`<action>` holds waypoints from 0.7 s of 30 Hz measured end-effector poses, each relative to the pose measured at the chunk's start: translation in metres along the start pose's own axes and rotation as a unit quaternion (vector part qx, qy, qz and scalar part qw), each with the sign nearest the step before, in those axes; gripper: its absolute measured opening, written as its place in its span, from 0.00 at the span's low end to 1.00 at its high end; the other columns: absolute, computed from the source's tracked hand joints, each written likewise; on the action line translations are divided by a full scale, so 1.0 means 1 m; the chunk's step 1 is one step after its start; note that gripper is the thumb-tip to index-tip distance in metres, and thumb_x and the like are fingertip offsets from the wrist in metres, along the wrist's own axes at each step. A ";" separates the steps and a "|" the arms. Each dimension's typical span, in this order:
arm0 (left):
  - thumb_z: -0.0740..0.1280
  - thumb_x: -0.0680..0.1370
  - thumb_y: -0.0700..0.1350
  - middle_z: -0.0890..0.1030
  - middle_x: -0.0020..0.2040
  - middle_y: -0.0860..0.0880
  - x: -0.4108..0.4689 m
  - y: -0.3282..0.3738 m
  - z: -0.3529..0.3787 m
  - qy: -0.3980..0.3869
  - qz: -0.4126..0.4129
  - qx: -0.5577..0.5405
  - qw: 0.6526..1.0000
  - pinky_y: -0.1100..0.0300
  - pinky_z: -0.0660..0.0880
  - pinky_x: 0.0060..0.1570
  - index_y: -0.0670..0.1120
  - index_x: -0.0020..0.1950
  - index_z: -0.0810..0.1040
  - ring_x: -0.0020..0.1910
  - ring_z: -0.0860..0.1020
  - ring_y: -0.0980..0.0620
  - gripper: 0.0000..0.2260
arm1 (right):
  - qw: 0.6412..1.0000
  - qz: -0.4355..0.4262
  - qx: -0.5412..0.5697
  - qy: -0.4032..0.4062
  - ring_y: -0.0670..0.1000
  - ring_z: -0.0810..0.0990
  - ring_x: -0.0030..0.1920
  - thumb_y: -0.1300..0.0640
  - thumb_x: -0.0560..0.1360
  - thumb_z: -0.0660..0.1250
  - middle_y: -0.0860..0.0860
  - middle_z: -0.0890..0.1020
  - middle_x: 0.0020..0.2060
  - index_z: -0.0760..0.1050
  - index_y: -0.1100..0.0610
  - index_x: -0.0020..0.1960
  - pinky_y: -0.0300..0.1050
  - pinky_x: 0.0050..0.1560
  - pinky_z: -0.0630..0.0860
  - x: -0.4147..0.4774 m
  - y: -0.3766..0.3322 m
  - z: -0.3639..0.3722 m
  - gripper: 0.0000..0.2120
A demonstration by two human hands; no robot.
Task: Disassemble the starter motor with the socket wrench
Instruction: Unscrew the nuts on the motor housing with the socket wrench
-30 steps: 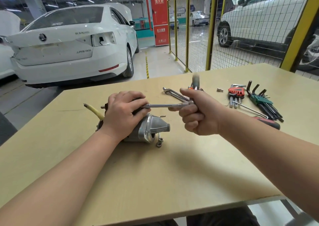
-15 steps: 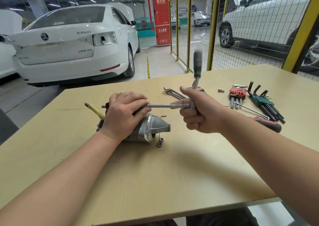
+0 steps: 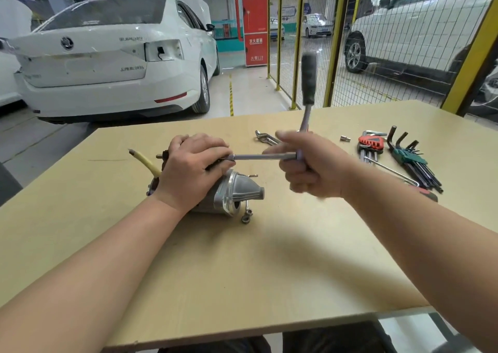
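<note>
The desk (image 3: 242,272) is a wide board of pale wood, and behind it I see a white car (image 3: 107,61) on the grey floor and a yellow fence (image 3: 336,43) with wire mesh.

The starter motor (image 3: 237,193) lies on its side in the middle of the desk, a little to my left. Its silver cone-shaped end points to the right, and a yellow cable (image 3: 145,161) comes out of the far left end.

My left hand (image 3: 191,167) lies flat on top of the motor, the fingers pressed together and curled over its upper side, so most of the body is hidden under it.

My right hand (image 3: 312,164) is closed around the socket wrench (image 3: 269,156) at the place where the handle meets the bar. This hand is blurred, so I cannot tell exactly how each finger sits. The long silver bar runs level from my right hand to the left and ends at the top of the motor, just under the fingers of my left hand. The black handle (image 3: 308,78) stands up from my right hand, almost upright.

On the right part of the desk lie a green set of hex keys (image 3: 412,161), a red set of hex keys (image 3: 370,144), and some flat wrenches (image 3: 265,137) near my right hand.

A loose bolt (image 3: 246,214) lies on the desk just beside the silver end of the motor.
</note>
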State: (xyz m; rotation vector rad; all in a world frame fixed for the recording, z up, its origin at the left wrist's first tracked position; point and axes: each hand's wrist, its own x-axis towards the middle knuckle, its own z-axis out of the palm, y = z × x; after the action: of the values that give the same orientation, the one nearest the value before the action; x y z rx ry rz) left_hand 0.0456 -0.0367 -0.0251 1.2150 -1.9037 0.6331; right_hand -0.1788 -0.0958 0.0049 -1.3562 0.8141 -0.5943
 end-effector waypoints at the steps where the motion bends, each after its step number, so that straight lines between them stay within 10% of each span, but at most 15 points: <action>1: 0.74 0.71 0.43 0.83 0.47 0.47 0.001 0.000 0.000 0.004 -0.004 -0.006 1.000 0.39 0.69 0.52 0.42 0.44 0.84 0.48 0.80 0.46 0.05 | 0.993 0.070 0.098 -0.012 0.46 0.56 0.18 0.44 0.78 0.58 0.45 0.60 0.19 0.76 0.55 0.39 0.37 0.22 0.56 0.002 -0.004 0.000 0.18; 3: 0.74 0.71 0.44 0.82 0.48 0.47 0.001 -0.001 0.002 0.005 -0.015 -0.011 1.000 0.40 0.69 0.53 0.42 0.44 0.84 0.48 0.80 0.47 0.06 | 0.992 0.078 0.096 -0.010 0.45 0.54 0.18 0.45 0.79 0.56 0.45 0.59 0.19 0.74 0.53 0.33 0.40 0.26 0.52 0.004 -0.004 -0.002 0.21; 6: 0.73 0.71 0.47 0.81 0.51 0.48 -0.001 -0.002 0.003 -0.007 -0.032 -0.002 0.999 0.43 0.68 0.56 0.44 0.46 0.83 0.50 0.79 0.48 0.08 | 0.973 -0.092 -0.202 0.058 0.48 0.65 0.21 0.51 0.79 0.60 0.47 0.69 0.21 0.77 0.56 0.42 0.42 0.28 0.61 -0.002 0.003 -0.003 0.12; 10: 0.68 0.72 0.48 0.81 0.54 0.49 0.000 0.001 0.003 -0.015 -0.046 -0.005 0.999 0.42 0.67 0.57 0.45 0.47 0.82 0.51 0.78 0.47 0.09 | 0.682 -0.403 -0.591 0.151 0.56 0.81 0.39 0.56 0.74 0.68 0.50 0.83 0.40 0.80 0.55 0.50 0.49 0.36 0.78 -0.011 0.004 -0.011 0.06; 12: 0.67 0.72 0.48 0.80 0.55 0.48 -0.001 0.002 0.002 -0.016 -0.051 -0.005 0.999 0.39 0.66 0.59 0.44 0.49 0.82 0.52 0.77 0.48 0.10 | 0.626 -0.466 -0.604 0.161 0.58 0.81 0.39 0.60 0.72 0.70 0.53 0.82 0.41 0.81 0.59 0.50 0.50 0.34 0.78 -0.011 0.011 -0.012 0.07; 17: 0.70 0.72 0.43 0.79 0.56 0.43 0.001 0.000 -0.016 -0.077 -0.034 0.016 0.996 0.33 0.60 0.64 0.41 0.54 0.81 0.56 0.77 0.43 0.13 | 0.823 -0.394 -0.342 0.225 0.51 0.78 0.37 0.64 0.73 0.70 0.53 0.81 0.38 0.80 0.58 0.47 0.37 0.40 0.74 -0.009 0.035 -0.019 0.04; 21: 0.71 0.72 0.38 0.82 0.50 0.42 0.003 0.008 -0.021 -0.068 0.041 0.117 0.990 0.32 0.65 0.59 0.40 0.47 0.83 0.50 0.80 0.42 0.05 | 0.869 -0.313 -0.305 0.232 0.44 0.75 0.34 0.61 0.74 0.69 0.53 0.80 0.36 0.78 0.50 0.45 0.28 0.34 0.68 -0.009 0.046 -0.030 0.06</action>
State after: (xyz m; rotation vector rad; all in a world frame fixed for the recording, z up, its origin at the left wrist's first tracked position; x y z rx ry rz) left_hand 0.0450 -0.0190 -0.0106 1.3630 -2.0448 0.8564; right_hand -0.2121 -0.1003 -0.0399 -2.1367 0.9900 -1.2829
